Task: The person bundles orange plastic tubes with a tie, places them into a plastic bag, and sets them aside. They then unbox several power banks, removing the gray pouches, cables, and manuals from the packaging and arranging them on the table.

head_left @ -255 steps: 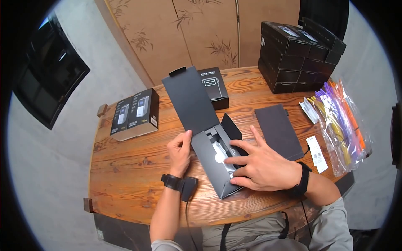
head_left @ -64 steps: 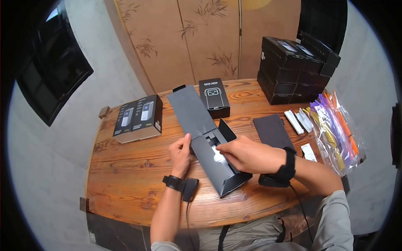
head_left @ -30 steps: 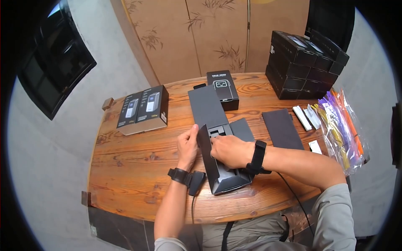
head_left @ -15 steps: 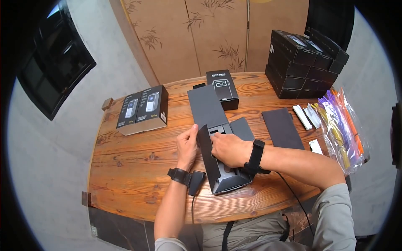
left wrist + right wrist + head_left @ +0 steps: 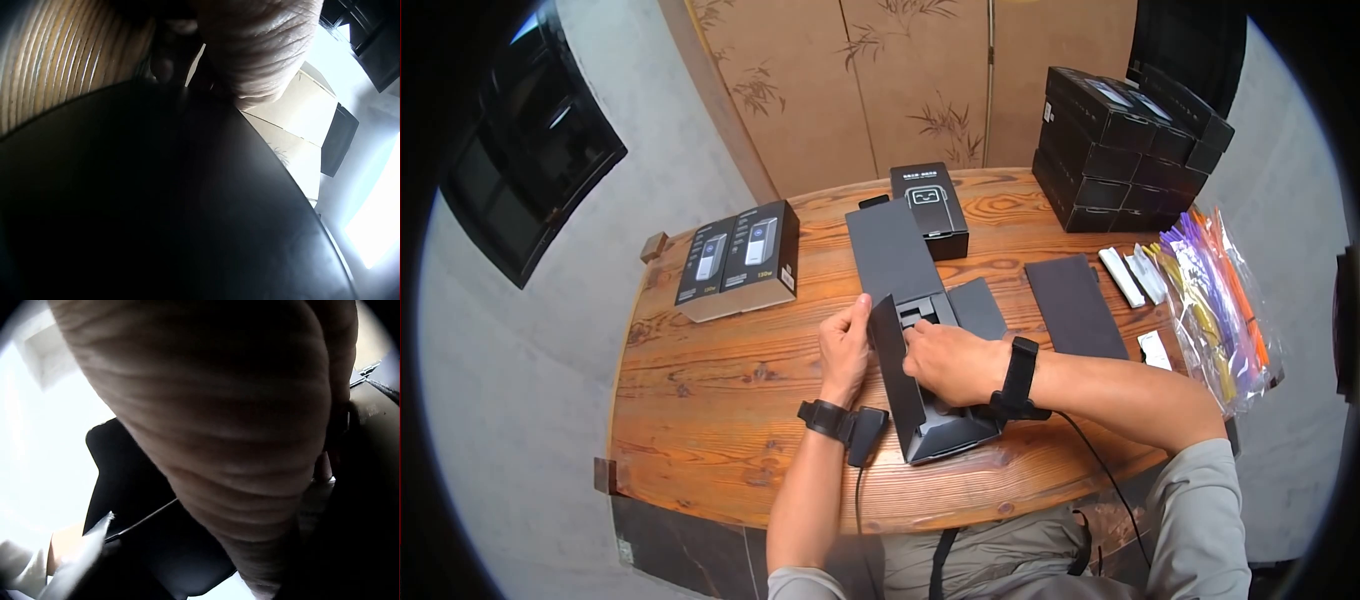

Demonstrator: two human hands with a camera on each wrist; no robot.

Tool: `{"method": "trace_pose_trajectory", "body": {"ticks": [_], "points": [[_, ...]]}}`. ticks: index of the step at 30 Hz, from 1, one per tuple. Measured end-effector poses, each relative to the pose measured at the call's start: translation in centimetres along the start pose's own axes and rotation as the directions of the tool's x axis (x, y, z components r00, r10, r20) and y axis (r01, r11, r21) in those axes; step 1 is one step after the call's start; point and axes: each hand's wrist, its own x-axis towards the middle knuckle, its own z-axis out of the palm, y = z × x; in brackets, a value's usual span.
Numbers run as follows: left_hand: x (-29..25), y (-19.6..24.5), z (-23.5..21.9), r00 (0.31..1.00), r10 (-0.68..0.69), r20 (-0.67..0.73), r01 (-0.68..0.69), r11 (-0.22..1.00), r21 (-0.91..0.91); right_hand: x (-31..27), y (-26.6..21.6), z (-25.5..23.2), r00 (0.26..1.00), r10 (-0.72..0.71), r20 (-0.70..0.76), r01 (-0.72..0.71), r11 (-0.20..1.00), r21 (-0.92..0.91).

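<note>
A black carton [image 5: 955, 442] lies near the middle of the table with its lid [image 5: 895, 245] folded back away from me. A long dark flap [image 5: 895, 365] stands up along its left side, and a smaller flap [image 5: 977, 310] spreads out at the right. My left hand [image 5: 843, 350] grips the carton at that left flap, thumb up by its top corner; the dark panel [image 5: 169, 200] fills most of the left wrist view. My right hand [image 5: 955, 362] reaches down into the carton, its fingertips hidden by the hand and flap. I cannot tell what they hold.
Two printed boxes [image 5: 740, 255] stand at the left, another black box [image 5: 930, 210] behind the lid. Rightward are a dark pouch [image 5: 1077, 308], white packets [image 5: 1122, 277], a label [image 5: 1154, 350] and a bag of coloured strips [image 5: 1212, 300]. Several stacked boxes [image 5: 1115, 150] rise at the back.
Since the oldest frame, a second white packet has come to lie at the right, and the carton's left flap has been raised. My right hand has stayed inside the carton over the last second.
</note>
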Motion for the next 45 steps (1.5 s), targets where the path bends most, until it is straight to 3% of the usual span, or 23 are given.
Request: {"method": "trace_pose_trajectory", "body": {"ticks": [5,8,14,20,23,27,32,33,34,37,40,43,45], "points": [[0.0,0.1,0.0,1.000,0.001,0.013,-0.001,1.000,-0.002,0.2,-0.2,-0.9,0.999,0.004,0.052,-0.002,0.999,-0.049],[-0.1,0.0,-0.3,1.000,-0.011,0.027,0.011,1.000,-0.007,0.4,0.2,-0.6,0.995,0.005,0.098,-0.009,0.999,0.035],[-0.1,0.2,-0.1,0.999,-0.037,0.014,0.037,0.999,-0.017,0.2,0.1,-0.7,0.998,0.004,0.059,-0.004,1.000,0.001],[0.0,-0.2,-0.4,0.999,-0.038,0.035,0.038,0.999,0.004,-0.4,0.0,-0.3,0.999,0.031,-0.038,-0.027,0.993,0.116],[0.1,-0.2,-0.5,0.999,-0.023,0.041,0.023,1.000,0.016,0.1,0.4,-1.4,0.994,0.079,0.080,-0.098,0.956,0.276],[0.2,-0.5,-0.6,0.999,-0.027,0.039,0.025,0.999,0.033,-0.5,0.7,-3.7,0.995,0.079,0.057,-0.094,0.927,0.364],[0.3,-0.6,-0.7,0.999,-0.020,0.047,0.018,0.999,0.037,-1.7,2.0,-6.5,0.982,0.167,-0.085,-0.092,0.823,0.560],[0.3,-0.6,-0.6,0.999,-0.018,0.039,0.016,0.999,0.036,-2.0,2.3,-7.1,0.978,0.210,-0.007,-0.165,0.787,0.594],[0.3,-0.6,-0.5,0.999,-0.015,0.031,0.014,0.999,0.034,-2.5,2.5,-7.2,0.966,0.247,-0.075,-0.149,0.770,0.620],[0.0,0.1,-0.5,0.998,-0.044,0.049,0.044,0.999,0.003,-4.8,3.4,-7.0,0.896,0.347,-0.278,-0.048,0.696,0.716],[-0.1,0.3,-0.3,0.998,-0.033,0.053,0.034,0.999,-0.013,-7.6,4.6,-6.3,0.775,0.546,-0.318,-0.015,0.519,0.855],[-0.1,0.2,0.0,0.999,0.004,0.037,-0.003,1.000,-0.021,-10.9,4.8,-7.0,0.678,0.735,-0.020,-0.162,0.176,0.971],[-0.2,0.6,0.1,0.999,-0.025,0.034,0.026,0.999,-0.028,-12.6,5.5,-5.5,0.659,0.751,0.048,-0.198,0.112,0.974]]}}
